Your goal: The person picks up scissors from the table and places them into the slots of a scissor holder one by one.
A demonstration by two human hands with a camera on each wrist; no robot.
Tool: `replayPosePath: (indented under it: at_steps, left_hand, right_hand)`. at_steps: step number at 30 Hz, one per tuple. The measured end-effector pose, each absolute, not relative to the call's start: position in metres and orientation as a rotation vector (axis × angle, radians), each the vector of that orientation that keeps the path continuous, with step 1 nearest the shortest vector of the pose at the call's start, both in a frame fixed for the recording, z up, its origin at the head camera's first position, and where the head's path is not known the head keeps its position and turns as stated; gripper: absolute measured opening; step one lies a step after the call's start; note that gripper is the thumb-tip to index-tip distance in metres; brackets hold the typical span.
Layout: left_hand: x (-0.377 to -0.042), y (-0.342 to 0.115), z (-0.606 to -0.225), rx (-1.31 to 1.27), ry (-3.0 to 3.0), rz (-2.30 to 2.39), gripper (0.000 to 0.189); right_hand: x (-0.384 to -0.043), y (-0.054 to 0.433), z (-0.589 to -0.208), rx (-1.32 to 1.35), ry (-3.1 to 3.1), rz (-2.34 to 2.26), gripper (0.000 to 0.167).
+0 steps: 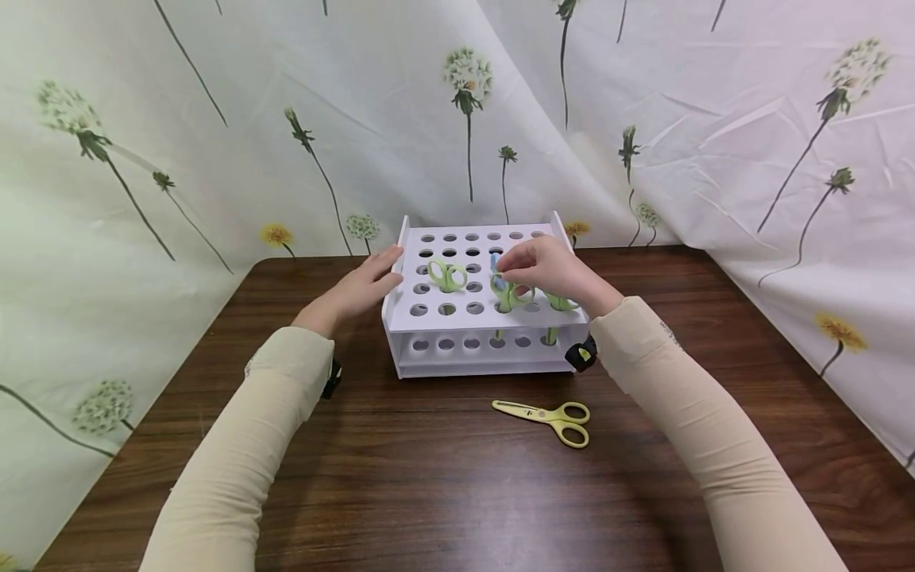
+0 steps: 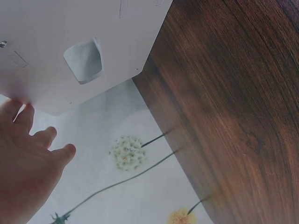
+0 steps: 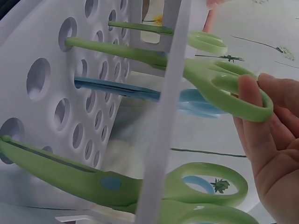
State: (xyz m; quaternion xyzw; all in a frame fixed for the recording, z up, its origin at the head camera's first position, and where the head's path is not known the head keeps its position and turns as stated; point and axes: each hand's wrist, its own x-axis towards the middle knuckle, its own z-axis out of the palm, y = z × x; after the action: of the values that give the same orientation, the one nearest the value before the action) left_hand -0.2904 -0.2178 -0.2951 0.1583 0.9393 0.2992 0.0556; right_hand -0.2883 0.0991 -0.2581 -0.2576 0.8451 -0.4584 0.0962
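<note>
My right hand (image 1: 546,266) holds the handle loop of a pair of green scissors (image 3: 219,91) at the white rack (image 1: 436,320); the blades pass down through the upper shelf toward a hole in the lower one. Blue scissors (image 3: 198,101) stand close behind them, partly covered by the hand in the head view. My left hand (image 1: 360,286) rests its fingertips against the rack's left side panel (image 2: 42,51), fingers extended. More green scissors stand upright in the rack, one pair left of centre (image 1: 446,276) and another at the right (image 3: 112,184), partly behind my right wrist.
Yellow-green scissors (image 1: 546,415) lie flat on the dark wooden table (image 1: 429,477) in front of the rack, handles to the right. A white cloth with dandelion prints (image 1: 357,119) hangs behind and at both sides. The rack has rows of round holes on two levels.
</note>
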Motion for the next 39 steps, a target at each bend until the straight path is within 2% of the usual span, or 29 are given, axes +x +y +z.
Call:
replayPosePath:
  at_steps: [17,22,39]
  left_hand:
    - [-0.289,-0.219,-0.295,0.485,2.843,0.931,0.058]
    - [-0.289,-0.219,-0.295,0.492,2.846,0.937,0.058]
    - [-0.288,-0.220,-0.294,0.515,2.843,0.907,0.058]
  right_hand:
    - [-0.283,0.107,-0.261,-0.775,2.550,-1.362,0.018]
    - [-0.278,0.113,-0.260,-0.703,2.564,-1.417,0.020]
    - [-0.259,0.143,-0.260,-0.736,2.549,-1.499,0.030]
